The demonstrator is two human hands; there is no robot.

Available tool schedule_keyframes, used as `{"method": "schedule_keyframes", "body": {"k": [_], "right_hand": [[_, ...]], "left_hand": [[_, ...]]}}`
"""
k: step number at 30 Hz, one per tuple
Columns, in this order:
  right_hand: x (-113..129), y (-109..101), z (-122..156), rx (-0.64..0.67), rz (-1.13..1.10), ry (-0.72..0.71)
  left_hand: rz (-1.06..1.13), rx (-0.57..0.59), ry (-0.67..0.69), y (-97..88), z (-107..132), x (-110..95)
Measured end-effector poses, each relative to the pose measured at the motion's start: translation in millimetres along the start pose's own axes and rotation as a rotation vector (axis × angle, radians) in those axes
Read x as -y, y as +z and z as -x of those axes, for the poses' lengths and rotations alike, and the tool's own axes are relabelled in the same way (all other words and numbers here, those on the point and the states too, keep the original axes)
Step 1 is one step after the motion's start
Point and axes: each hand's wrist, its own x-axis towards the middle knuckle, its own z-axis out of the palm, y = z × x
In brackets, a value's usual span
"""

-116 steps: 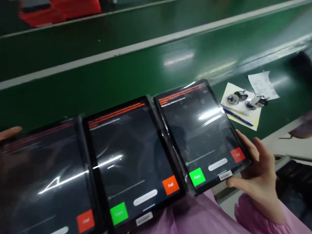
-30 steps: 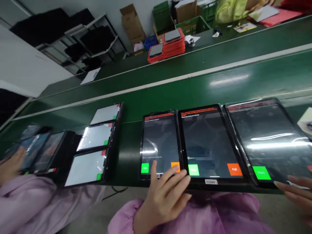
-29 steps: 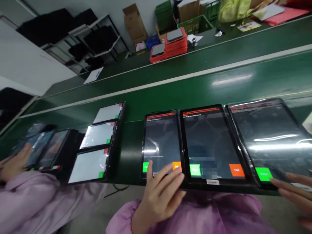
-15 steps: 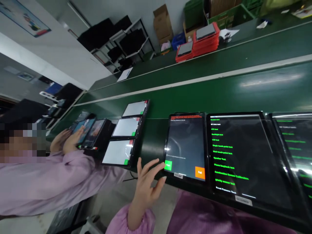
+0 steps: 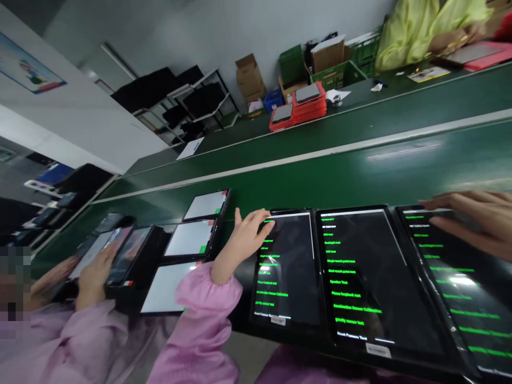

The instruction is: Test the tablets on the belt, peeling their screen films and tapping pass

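Three black tablets lie in a row before me, their dark screens listing tests in mostly green text: a left tablet (image 5: 294,266), a middle tablet (image 5: 394,288) and a right tablet (image 5: 464,298). My left hand (image 5: 250,234) is at the top left corner of the left tablet, fingers stretched and holding nothing; whether a fingertip touches the glass I cannot tell. Over the upper part of the right tablet is my right hand (image 5: 478,216), fingers extended, thumb apart and nothing in them. The frame edge cuts off part of that hand.
Several tablets with white screens (image 5: 188,238) lie left of my arm. A co-worker's hands (image 5: 94,272) are on tablets further left. Across the green bench (image 5: 340,181) stand red-cased stacks (image 5: 308,106), a green crate (image 5: 340,74) and a person in yellow (image 5: 416,32).
My left hand has gone from the left tablet's lower left up to its top corner. That screen switched from Pass and Fail buttons to the test list. My right hand has come into view.
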Motion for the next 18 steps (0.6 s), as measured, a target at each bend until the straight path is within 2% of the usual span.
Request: {"method": "schedule_keyframes", "body": {"k": [2, 5, 8, 10, 12, 14, 16, 18], "right_hand": [[3.9, -0.5, 1.1, 0.075, 0.043, -0.045], [21.7, -8.4, 3.5, 0.057, 0.134, -0.117], [42.1, -20.7, 0.2, -0.025, 0.201, -0.148], [49.6, -27.3, -2.2, -0.055, 0.215, -0.14], [51.2, -31.2, -2.6, -0.077, 0.213, -0.119], [49.4, -32.3, -2.0, -0.09, 0.209, -0.1], [46.7, -31.3, -2.4, -0.084, 0.205, -0.09], [44.3, -28.6, -3.8, -0.071, 0.199, -0.1]], "left_hand": [[0.01, 0.099, 0.072, -1.9, -4.6, -18.5], [0.064, 0.223, 0.261, 8.0, -22.2, -51.3], [0.067, 0.198, 0.403, 30.7, -44.4, -78.3], [0.068, 0.195, 0.44, 42.9, -47.8, -86.1], [0.113, 0.225, 0.471, 45.8, -38.1, -82.5], [0.174, 0.216, 0.483, 38.6, -21.4, -67.6], [0.204, 0.13, 0.434, 25.2, -6.7, -45.6], [0.187, -0.003, 0.307, 11.2, 2.3, -23.4]]}}
